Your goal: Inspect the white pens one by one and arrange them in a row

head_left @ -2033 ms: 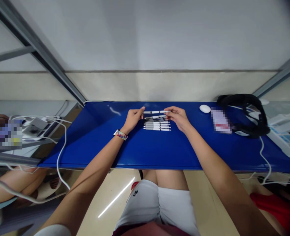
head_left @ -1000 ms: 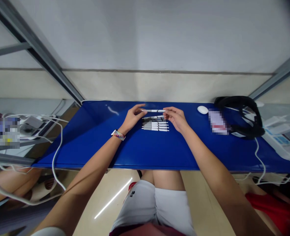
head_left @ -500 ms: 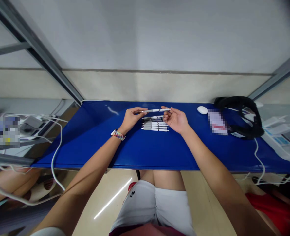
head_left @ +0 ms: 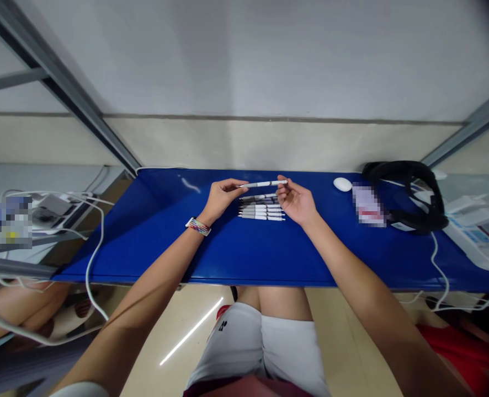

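Note:
A white and grey pen [head_left: 263, 183] is held level above the blue table, stretched between both my hands. My left hand [head_left: 223, 199] pinches its grey tip end between thumb and fingers. At the other end, my right hand [head_left: 297, 203] closes thumb and fingertips on the white end. Just below, several similar pens [head_left: 262, 212] lie side by side in a stack of rows on the table, tips pointing left. My right fingers partly cover the right ends of the farther pens.
The blue table [head_left: 153, 242] runs along a wall. To the right are a white oval mouse [head_left: 343, 184], a blurred card [head_left: 367, 204] and a black head strap [head_left: 435, 198] with a white cable. Cables hang at the left edge; people's legs show on both sides.
The pen stays between my hands, its right end raised slightly. My right fingers have shifted a little on that end. The row of pens on the table has not moved.

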A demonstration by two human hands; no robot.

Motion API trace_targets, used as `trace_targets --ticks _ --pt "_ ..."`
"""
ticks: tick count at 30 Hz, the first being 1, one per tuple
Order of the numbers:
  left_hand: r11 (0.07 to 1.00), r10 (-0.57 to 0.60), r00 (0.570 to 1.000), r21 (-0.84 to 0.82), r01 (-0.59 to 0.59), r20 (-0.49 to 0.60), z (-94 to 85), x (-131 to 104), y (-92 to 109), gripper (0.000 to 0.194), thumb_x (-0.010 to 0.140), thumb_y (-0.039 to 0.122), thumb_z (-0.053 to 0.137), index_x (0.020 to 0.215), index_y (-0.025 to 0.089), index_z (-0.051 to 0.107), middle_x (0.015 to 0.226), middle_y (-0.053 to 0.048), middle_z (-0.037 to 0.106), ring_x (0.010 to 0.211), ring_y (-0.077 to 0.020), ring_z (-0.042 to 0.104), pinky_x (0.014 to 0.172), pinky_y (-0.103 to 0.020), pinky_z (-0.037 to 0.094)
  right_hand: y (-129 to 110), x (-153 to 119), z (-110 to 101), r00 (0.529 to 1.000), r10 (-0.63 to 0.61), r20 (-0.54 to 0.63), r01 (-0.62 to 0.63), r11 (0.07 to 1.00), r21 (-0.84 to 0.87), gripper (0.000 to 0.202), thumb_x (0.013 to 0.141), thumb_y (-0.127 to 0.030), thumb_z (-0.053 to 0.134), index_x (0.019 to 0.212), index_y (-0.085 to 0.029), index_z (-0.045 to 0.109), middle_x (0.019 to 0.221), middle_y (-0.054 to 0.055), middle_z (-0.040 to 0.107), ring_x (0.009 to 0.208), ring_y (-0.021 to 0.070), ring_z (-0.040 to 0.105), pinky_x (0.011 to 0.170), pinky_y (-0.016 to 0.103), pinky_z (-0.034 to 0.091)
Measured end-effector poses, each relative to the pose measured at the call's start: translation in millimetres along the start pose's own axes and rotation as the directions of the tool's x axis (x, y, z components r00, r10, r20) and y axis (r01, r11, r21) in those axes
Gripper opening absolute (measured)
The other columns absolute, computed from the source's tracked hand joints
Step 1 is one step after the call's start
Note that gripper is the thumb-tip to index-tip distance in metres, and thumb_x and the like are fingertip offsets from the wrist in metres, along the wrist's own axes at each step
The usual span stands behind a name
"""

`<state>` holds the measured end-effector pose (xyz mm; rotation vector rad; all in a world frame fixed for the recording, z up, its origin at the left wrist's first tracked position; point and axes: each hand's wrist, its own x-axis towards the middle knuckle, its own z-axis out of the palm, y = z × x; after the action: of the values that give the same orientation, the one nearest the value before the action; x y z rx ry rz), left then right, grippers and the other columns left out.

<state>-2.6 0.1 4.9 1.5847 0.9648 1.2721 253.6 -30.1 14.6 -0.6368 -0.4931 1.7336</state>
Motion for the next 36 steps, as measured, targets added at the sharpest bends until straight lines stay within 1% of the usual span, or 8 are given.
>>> trace_targets --ticks 2,5,10,15,19,25,31,36 --pt "1.000 0.001 1.000 -0.003 -0.001 0.011 1.2 -0.1 -0.4 0.032 0.080 0.043 0.091 0.102 0.021 0.087 0.094 -0.007 0.083 0.085 -0.0193 0.075 0.086 -0.035 0.058 -0.2 -0.3 0.2 1.000 -0.023 -0.009 0.023 1.000 -0.002 0.019 0.098 -0.029 0.066 0.110 -0.018 0.074 0.084 0.003 0.073 0.072 0.0113 0.067 0.064 0.020 0.058" --pt "1.000 0.001 1.000 0.003 -0.001 0.005 3.3 -0.4 -0.4 0.033 0.079 0.045 0.091 0.100 0.020 0.086 0.093 -0.008 0.083 0.084 -0.0197 0.074 0.084 -0.036 0.059 -0.6 -0.5 -0.6 0.999 -0.051 0.007 0.052 0.998 -0.032 0.028 0.098 -0.040 0.065 0.112 -0.018 0.075 0.087 0.005 0.073 0.077 0.0141 0.068 0.067 0.024 0.060" --pt "1.000 0.025 0.999 0.019 -0.024 -0.034 5.7 -1.8 1.5 0.032 0.078 0.045 0.091 0.095 0.019 0.084 0.092 -0.008 0.082 0.085 -0.0198 0.074 0.085 -0.036 0.059 1.0 1.9 -1.7 0.995 -0.096 -0.015 0.094 0.989 -0.114 0.019 0.093 -0.033 0.073 0.106 -0.020 0.074 0.081 0.002 0.068 0.072 0.0127 0.063 0.066 0.023 0.057" --pt "0.999 0.036 0.999 0.030 -0.035 -0.022 6.4 -2.8 3.1 0.029 0.079 0.043 0.090 0.092 0.019 0.083 0.097 -0.008 0.083 0.088 -0.0205 0.074 0.087 -0.036 0.059 2.4 3.6 -2.6 0.997 -0.080 -0.024 0.079 0.996 -0.037 0.015 0.094 -0.031 0.072 0.104 -0.020 0.074 0.077 0.001 0.065 0.069 0.0111 0.061 0.061 0.020 0.056" --pt "0.999 0.033 0.999 0.026 -0.033 -0.030 6.1 -1.8 2.0 0.029 0.080 0.043 0.090 0.093 0.018 0.083 0.096 -0.008 0.083 0.087 -0.0201 0.074 0.088 -0.037 0.058 2.7 3.3 -3.5 0.998 -0.067 0.003 0.067 0.998 0.010 0.019 0.095 -0.034 0.070 0.106 -0.018 0.074 0.081 0.002 0.068 0.072 0.0110 0.063 0.064 0.020 0.058" --pt "0.999 0.034 0.999 0.031 -0.033 -0.034 6.3 -1.6 2.5 0.028 0.080 0.043 0.090 0.093 0.019 0.084 0.098 -0.008 0.083 0.089 -0.0207 0.074 0.090 -0.038 0.059 4.3 4.8 -2.5 0.992 -0.124 -0.012 0.122 0.987 -0.107 0.015 0.094 -0.034 0.074 0.103 -0.022 0.073 0.078 0.001 0.065 0.070 0.0122 0.061 0.062 0.022 0.056" --pt "0.999 0.034 0.999 0.023 -0.033 -0.030 6.2 -1.4 2.2 0.028 0.080 0.043 0.090 0.093 0.019 0.083 0.100 -0.009 0.083 0.092 -0.0216 0.075 0.091 -0.039 0.059 4.4 3.8 -1.9 0.993 -0.118 0.011 0.119 0.991 -0.060 0.017 0.096 -0.034 0.070 0.106 -0.020 0.074 0.079 0.001 0.065 0.071 0.0113 0.060 0.065 0.022 0.056" --pt "0.999 0.036 0.999 0.036 -0.035 -0.030 5.9 -0.6 0.7 0.029 0.079 0.044 0.090 0.093 0.019 0.084 0.097 -0.008 0.083 0.090 -0.0213 0.074 0.089 -0.038 0.059 5.7 4.6 -1.7 0.990 -0.137 -0.028 0.132 0.983 -0.131 0.013 0.095 -0.032 0.069 0.102 -0.022 0.074 0.077 0.000 0.064 0.070 0.0128 0.059 0.067 0.025 0.056"
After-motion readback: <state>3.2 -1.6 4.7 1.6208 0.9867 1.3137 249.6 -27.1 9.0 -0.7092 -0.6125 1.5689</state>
